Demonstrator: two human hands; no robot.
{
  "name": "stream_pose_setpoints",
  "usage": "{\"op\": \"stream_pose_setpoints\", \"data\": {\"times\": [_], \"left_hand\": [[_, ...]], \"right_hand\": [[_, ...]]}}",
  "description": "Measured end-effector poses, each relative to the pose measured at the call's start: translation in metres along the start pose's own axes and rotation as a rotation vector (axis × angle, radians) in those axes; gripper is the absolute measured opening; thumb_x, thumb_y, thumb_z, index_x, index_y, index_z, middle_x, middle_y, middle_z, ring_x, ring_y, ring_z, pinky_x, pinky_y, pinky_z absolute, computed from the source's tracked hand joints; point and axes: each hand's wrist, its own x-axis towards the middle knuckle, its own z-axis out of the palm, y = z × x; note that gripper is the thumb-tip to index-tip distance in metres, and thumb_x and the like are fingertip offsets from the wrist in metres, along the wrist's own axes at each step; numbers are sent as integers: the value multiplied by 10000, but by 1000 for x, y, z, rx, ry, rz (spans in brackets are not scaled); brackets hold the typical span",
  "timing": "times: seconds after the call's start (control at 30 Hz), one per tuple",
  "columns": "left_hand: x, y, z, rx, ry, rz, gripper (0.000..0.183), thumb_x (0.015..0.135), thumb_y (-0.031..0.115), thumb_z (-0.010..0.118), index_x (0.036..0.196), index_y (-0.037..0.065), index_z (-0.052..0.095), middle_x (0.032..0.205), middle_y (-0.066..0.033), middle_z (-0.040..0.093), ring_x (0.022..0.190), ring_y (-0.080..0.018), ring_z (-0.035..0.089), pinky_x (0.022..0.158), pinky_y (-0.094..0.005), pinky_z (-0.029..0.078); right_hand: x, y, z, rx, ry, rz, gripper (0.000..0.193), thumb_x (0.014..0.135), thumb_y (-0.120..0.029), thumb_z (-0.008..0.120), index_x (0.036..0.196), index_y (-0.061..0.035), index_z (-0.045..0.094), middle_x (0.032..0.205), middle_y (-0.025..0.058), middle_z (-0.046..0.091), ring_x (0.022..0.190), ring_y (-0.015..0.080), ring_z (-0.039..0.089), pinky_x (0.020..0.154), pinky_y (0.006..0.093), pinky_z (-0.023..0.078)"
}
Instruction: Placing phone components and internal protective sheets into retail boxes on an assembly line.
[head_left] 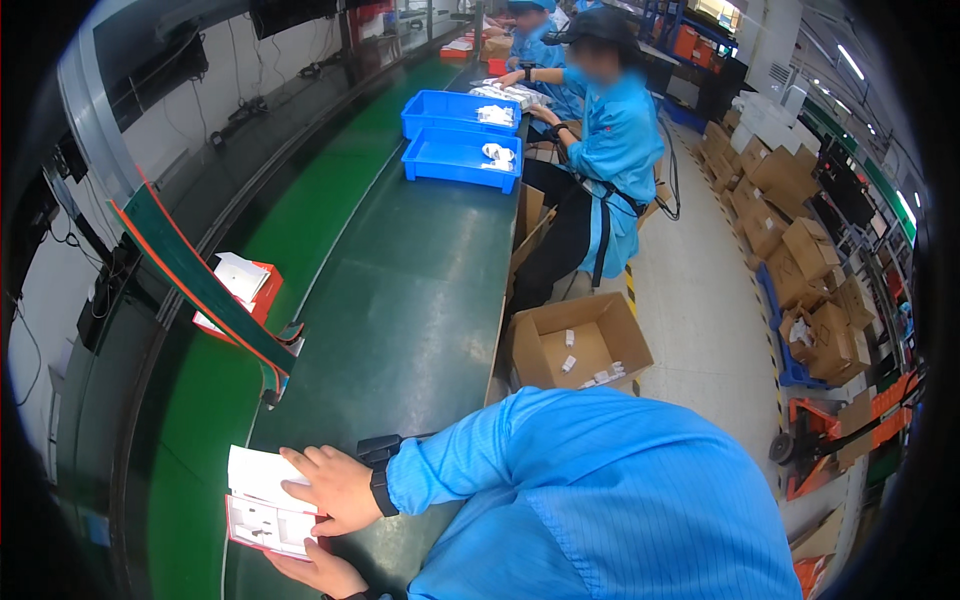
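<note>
A small red box [234, 521] lies at the table's near left edge, its inside facing up. Its white insert [297, 527] has compartments, with small dark marks or pieces in it that I cannot make out. A white flap or sheet [258, 474] extends from the box's far side. My right hand [345, 488] rests on the flap with fingers spread, its thumb near the box's right edge. At the box's near right corner, my left hand [320, 573] grips the edge, thumb on top, the other fingers partly hidden.
A black object [378, 448] is beside my right wrist. A red tray [266, 295] with white sheets sits on the green belt, behind a curved post [200, 275]. Two blue bins [425, 158] hold white items. A cardboard box [535, 345] stands right; a co-worker [610, 130] sits beyond.
</note>
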Motion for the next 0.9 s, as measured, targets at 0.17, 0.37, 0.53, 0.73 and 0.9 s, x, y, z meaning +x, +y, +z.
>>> {"op": "stream_pose_setpoints", "data": {"times": [0.17,0.37,0.53,0.73,0.9], "left_hand": [[-6,0,-1,-134,-45,-130,775,1023,113,565,1668,-59,172,1700,-282,239,1526,-430,382,1224,-505,395],[-9,11,-6,84,-90,81,865,989,188,645,1671,-53,171,1714,-320,209,1573,-450,291,1279,-536,274],[-6,74,-9,153,-122,268,866,1005,241,714,1636,-94,225,1664,-348,314,1533,-458,351,1279,-549,269],[-10,53,-9,232,-201,335,927,1006,288,722,1635,-126,181,1685,-371,247,1570,-487,275,1300,-555,221],[-23,19,-12,377,-304,221,973,901,161,720,1673,-49,167,1729,-317,180,1590,-471,247,1295,-540,220]], "right_hand": [[3,-4,-1,-23,-23,44,776,796,-480,803,1398,-34,604,1551,367,410,1112,379,543,887,456,450],[9,-8,1,-47,-63,113,654,824,-411,787,1335,-41,617,1514,349,455,1106,369,555,874,462,447],[3,-8,-2,-22,-15,107,601,833,-348,776,1331,-49,620,1486,343,488,1102,380,570,883,470,457],[4,-2,-12,-20,-50,170,644,826,-320,763,1395,-60,613,1474,336,486,1114,403,567,922,494,465],[3,18,-28,-58,-85,130,668,829,-337,737,1421,-55,606,1472,335,482,1110,411,566,930,496,464]]}}
